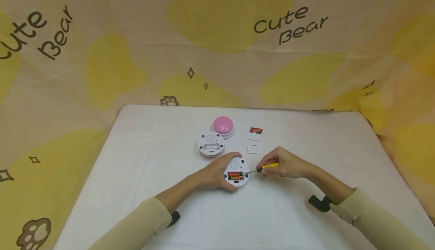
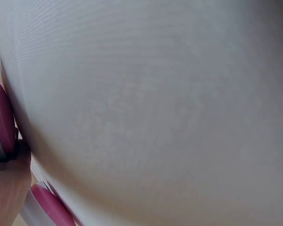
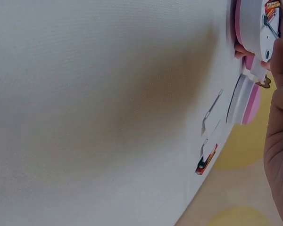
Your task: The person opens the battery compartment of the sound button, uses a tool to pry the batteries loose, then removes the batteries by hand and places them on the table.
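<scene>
My left hand [image 1: 215, 173] grips a round white push-button device [image 1: 234, 163] by its edge, its underside facing up. Red and black batteries [image 1: 235, 176] lie in its uncovered battery compartment. In my right hand [image 1: 287, 163] I pinch a screwdriver with a yellow handle [image 1: 272, 165]. The tip of its metal shaft reaches the right end of the batteries. From the right wrist view, the held device [image 3: 251, 26] shows a pink rim on its lower side. The left wrist view catches my left hand [image 2: 9, 190] only at its edge.
Just beyond my left hand sits a second device [image 1: 211, 143], upside down with an open compartment. Behind it a third device [image 1: 223, 125] shows its pink dome. To the right lie two white covers, one near [image 1: 255, 150], one far [image 1: 253, 137], the far one beside more batteries [image 1: 256, 130].
</scene>
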Demonstrator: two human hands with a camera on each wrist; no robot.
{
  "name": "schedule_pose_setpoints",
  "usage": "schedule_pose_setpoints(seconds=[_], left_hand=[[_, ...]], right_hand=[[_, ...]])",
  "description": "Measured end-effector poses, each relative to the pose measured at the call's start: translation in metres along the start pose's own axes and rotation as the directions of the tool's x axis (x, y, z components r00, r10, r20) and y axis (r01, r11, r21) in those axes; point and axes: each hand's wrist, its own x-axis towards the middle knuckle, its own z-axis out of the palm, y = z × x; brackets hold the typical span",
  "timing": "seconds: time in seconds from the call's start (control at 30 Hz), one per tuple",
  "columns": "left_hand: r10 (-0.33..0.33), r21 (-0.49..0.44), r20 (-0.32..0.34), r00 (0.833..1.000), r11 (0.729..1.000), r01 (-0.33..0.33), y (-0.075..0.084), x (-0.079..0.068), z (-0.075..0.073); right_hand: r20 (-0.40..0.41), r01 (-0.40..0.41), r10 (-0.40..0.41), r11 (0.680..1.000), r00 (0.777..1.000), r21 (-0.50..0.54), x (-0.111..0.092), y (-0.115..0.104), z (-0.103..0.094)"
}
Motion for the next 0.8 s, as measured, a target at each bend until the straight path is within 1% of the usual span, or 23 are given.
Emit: schedule_pose_setpoints(seconds=[0.13,0.5,0.8], left_hand=[[0.005,-0.007,0.002,1.000,1.000,-0.005,-0.0007,0.0001,0.0003],[-0.016,-0.013,0.005,1.000,1.000,0.016,-0.0007,-0.0007,-0.0003],[-0.017,-0.017,0.005,1.000,1.000,0.017,-0.0007,-0.0006,-0.0005]], right_hand=[[-0.004,-0.002,0.002,1.000,1.000,0.000,-0.0006,0.0000,0.0001],[-0.009,0.004,-0.004,1.000,1.000,-0.008,-0.0014,-0.0013,0.0001],[-0.010,-0.001,0.001,1.000,1.000,-0.002,-0.0018,-0.0035,0.0001]])
